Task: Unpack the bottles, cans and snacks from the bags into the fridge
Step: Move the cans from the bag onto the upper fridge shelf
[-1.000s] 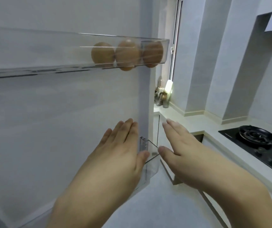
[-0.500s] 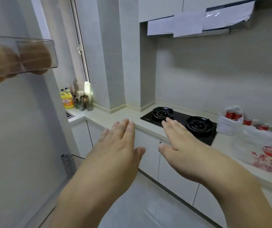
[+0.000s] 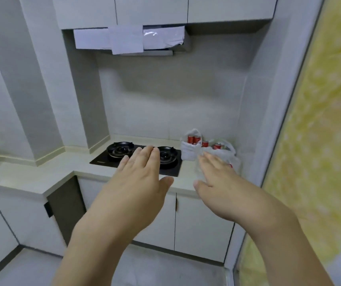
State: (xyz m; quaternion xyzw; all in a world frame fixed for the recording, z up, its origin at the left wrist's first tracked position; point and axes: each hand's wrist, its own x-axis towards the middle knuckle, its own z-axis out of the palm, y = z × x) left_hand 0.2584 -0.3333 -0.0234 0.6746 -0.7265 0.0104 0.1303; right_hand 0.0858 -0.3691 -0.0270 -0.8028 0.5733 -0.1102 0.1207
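No text, label or number can be read.

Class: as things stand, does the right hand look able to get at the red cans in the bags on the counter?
Probably yes: the right hand is open, holds nothing, and reaches toward the bags; the red cans stand uncovered in them.

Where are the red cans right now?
In the head view the red cans stand in the white plastic bags on the countertop, right of the black gas hob, against the back wall near the corner, just beyond the right hand.
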